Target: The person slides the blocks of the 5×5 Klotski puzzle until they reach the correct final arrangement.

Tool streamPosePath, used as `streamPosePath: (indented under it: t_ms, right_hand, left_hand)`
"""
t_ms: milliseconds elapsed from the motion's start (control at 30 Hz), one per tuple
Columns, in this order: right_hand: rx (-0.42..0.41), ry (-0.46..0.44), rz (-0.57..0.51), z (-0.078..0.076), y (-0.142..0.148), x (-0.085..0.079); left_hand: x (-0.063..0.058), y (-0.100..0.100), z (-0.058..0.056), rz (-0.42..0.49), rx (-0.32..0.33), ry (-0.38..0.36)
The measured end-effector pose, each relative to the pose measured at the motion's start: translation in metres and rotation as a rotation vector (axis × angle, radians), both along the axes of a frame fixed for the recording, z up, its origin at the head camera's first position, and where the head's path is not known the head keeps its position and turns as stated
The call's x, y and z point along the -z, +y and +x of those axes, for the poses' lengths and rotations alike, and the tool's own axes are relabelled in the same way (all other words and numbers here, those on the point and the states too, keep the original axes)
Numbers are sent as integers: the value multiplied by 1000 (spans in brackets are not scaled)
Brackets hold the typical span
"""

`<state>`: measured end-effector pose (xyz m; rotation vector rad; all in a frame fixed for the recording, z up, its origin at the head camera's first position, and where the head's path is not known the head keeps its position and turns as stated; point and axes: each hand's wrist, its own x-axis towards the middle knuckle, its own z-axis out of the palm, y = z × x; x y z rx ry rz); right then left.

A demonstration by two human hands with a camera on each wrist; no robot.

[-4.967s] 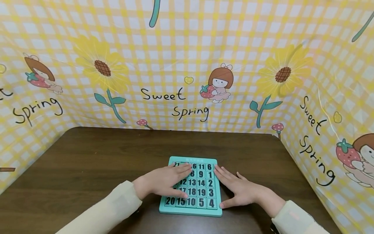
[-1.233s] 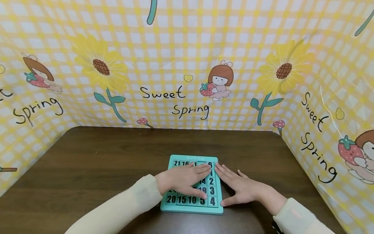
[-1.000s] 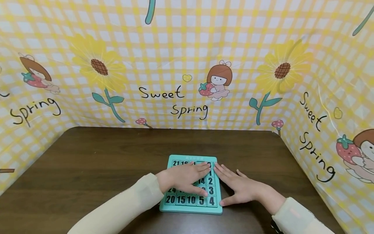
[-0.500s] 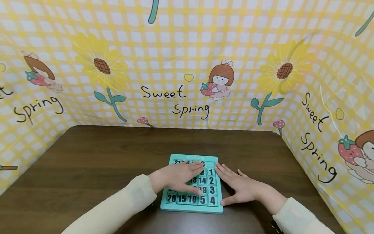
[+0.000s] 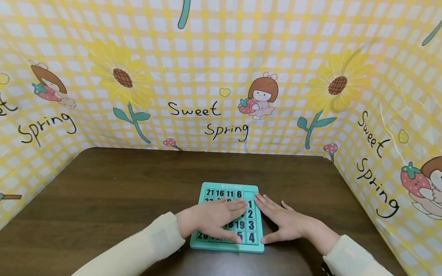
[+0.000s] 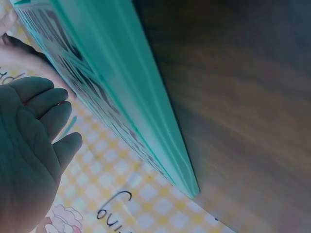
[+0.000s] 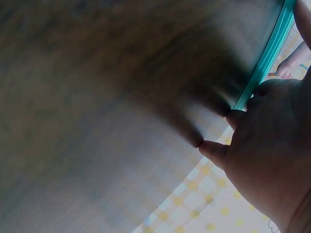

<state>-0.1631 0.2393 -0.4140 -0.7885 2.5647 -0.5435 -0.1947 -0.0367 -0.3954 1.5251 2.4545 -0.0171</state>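
A teal number slide puzzle [image 5: 229,186] lies on the table, its square tiles printed in black. The top row reads 21, 16, 11, 6, with a bare slot [image 5: 249,194] in the far right corner, right of the 6 tile [image 5: 239,194]. My left hand [image 5: 216,218] is spread palm down over the middle rows and hides many tiles. In the left wrist view its fingers [image 6: 56,119] extend over the tile face. My right hand [image 5: 286,222] rests on the table, fingertips and thumb against the puzzle's right edge; the right wrist view shows fingers [image 7: 214,151] touching the tabletop.
The dark wooden table [image 5: 138,176] stretches around the puzzle. A yellow checked cloth [image 5: 193,76] with flowers and "Sweet Spring" lettering hangs behind the table and along both sides.
Tiles 16, 11 and 6 have slid left along the top row, moving the slot to the right corner. My left hand went right, then drew back toward me. My right hand stayed put.
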Motion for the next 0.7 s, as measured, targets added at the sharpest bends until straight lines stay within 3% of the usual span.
streamPosePath:
  t_ms: [233,700]
  right_hand:
    - [-10,8,-2,0,0,-2]
    - [-6,4,-2,-1,1,0]
  left_hand:
    - [1,7,1,-4,29,-12]
    - [2,11,-10,-14,0,-21]
